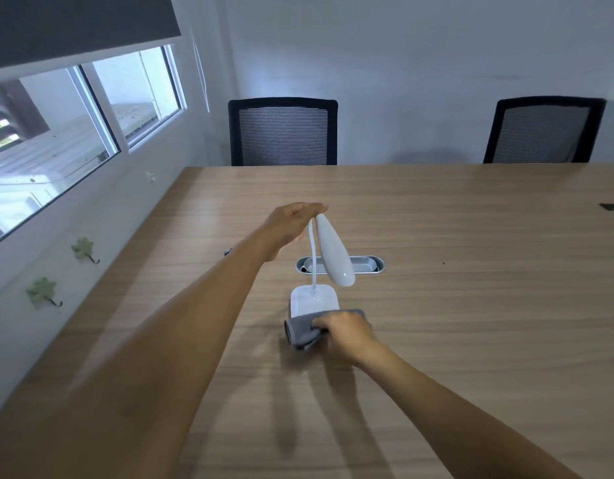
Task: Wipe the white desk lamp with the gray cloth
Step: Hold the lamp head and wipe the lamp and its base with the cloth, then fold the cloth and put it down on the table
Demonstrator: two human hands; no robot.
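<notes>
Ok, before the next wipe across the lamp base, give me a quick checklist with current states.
1. Lamp steadied: left hand grips the top of the white desk lamp where neck meets head. Ok.
2. Cloth in hand: right hand clutches the gray cloth. Ok.
3. Cloth on lamp: it lies at the near edge of the lamp base; real contact cannot tell.
4. Base flat on the table: looks ok.
5. Path clear: the cable slot sits behind the base, nothing loose nearby. Ok.
6. Head and neck wiped: cannot tell.
</notes>
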